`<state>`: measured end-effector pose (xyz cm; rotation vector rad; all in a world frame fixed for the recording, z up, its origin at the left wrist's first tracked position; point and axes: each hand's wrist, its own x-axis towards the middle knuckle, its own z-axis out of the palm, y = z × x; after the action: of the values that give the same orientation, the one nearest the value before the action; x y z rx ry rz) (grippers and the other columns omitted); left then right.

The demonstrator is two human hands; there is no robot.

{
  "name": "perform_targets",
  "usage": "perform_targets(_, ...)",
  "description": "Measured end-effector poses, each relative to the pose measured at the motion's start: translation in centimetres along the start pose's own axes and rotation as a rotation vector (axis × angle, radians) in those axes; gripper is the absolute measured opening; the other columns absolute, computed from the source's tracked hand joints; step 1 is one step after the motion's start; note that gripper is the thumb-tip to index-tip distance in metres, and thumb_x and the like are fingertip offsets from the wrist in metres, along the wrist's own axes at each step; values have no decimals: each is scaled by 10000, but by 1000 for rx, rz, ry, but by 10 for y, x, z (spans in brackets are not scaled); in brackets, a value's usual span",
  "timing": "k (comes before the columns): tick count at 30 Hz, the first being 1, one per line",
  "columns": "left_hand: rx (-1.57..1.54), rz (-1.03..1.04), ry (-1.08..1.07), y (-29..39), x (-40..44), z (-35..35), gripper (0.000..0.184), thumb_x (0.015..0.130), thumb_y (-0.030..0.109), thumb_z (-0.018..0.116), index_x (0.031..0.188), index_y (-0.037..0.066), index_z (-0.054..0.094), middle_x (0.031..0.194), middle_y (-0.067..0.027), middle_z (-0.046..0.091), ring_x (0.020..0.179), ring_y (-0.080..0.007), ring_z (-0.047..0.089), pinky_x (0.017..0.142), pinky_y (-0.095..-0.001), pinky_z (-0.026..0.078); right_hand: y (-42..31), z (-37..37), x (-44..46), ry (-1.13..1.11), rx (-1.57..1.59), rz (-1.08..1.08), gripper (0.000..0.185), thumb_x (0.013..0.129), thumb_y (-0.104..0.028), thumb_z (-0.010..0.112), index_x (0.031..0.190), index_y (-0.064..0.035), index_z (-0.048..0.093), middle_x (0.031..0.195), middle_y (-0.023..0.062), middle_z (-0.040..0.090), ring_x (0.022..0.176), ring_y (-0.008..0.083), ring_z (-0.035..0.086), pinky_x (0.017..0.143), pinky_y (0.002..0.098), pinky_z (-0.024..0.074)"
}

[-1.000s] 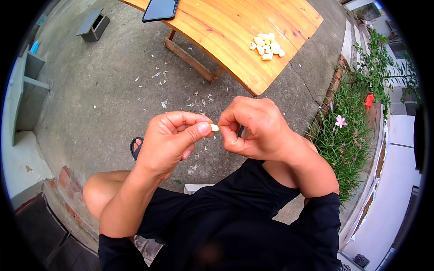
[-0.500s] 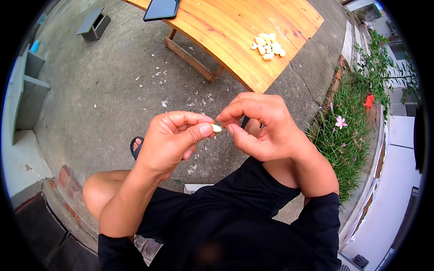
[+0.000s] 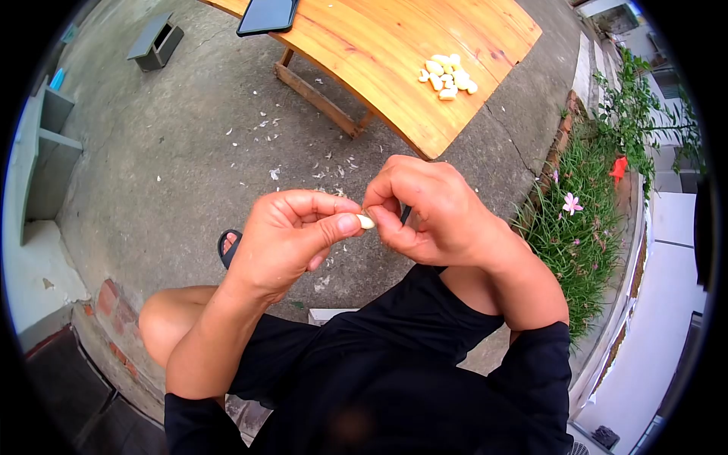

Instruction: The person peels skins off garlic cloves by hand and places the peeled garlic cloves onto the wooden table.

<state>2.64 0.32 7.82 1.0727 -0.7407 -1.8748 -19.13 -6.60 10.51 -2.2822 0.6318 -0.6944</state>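
Between the thumb and index finger of my left hand is a pale garlic clove, its end poking out past the thumb. My right hand is closed in a pinch right at the clove's free end, its fingertips touching it. Whatever thin bit those fingertips may pinch is too small to make out. Beyond the hands, a small pile of peeled garlic cloves lies on the wooden table, near its right end. Thin white skins are scattered over the concrete below.
A dark tablet or phone lies at the table's left edge. The table's wooden leg frame stands on the ground. At far left is a small grey box-like stool. A grassy bed with pink flowers runs along the right.
My right hand has moved slightly left, bringing its pinched fingertips from just beside the clove onto its end. The left hand keeps its hold, and the clove is turned slightly.
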Motion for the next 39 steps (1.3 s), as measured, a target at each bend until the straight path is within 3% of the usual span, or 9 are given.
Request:
perform_targets(2,28,-19,-7,0,0,0,164,928,84,766,1063,-8,753,847,-23,738,549,-17,505,477,-176,383,1,1,0,2,-7,-4,101,850,-35,706,918,-44,633,817,99,615,649,262,649,552,352,520)
perform_targets(5,9,-10,-13,-3,1,-1,149,907,2,752,1055,-9,742,913,-92,762,541,-22,516,447,-165,372,0,2,0,22,7,54,104,858,-39,706,932,-40,633,816,101,616,653,257,653,558,358,522)
perform_targets(8,20,18,-26,-2,0,-1,150,906,-3,750,1056,-3,740,911,-87,757,541,-23,517,447,-167,374,0,0,0,23,6,135,118,866,-42,710,966,-27,648,786,98,629,650,237,659,567,346,526)
perform_targets(10,27,32,-25,-2,-2,0,156,922,49,759,1068,-2,741,857,-37,731,548,-19,518,473,-170,392,0,-6,2,-8,-30,192,118,874,-51,719,973,-15,665,763,94,644,651,208,666,574,320,530)
perform_targets(16,30,152,22,-3,-1,0,149,943,67,748,1074,-1,728,853,-27,724,555,-9,523,479,-170,394,-15,-8,2,63,609,527,145,887,-107,802,881,1,705,767,46,704,696,78,651,596,251,523)
perform_targets(22,94,230,63,-7,-3,1,113,953,46,727,1052,-7,714,861,-34,723,572,4,529,484,-169,388,-13,0,-1,-25,424,545,170,866,-129,841,899,-3,732,770,37,712,696,66,644,609,232,527)
perform_targets(31,214,239,71,-8,-2,1,107,994,95,679,1022,-9,683,855,14,682,697,7,547,594,-173,415,-12,1,2,-11,257,368,122,845,-77,817,887,-13,721,758,53,677,690,117,656,600,265,530)
perform_targets(34,256,236,80,-9,-1,1,108,1008,107,658,1008,1,675,828,32,656,705,-5,535,607,-187,413,-12,4,1,-16,278,373,126,847,-80,816,900,-13,724,767,46,685,702,103,656,609,259,533)
perform_targets(39,263,174,87,-11,-1,-2,109,1017,120,640,992,19,670,817,45,639,705,-8,519,611,-194,405,-11,7,0,-60,529,582,152,865,-72,835,954,-13,728,865,21,720,791,62,675,680,219,538)
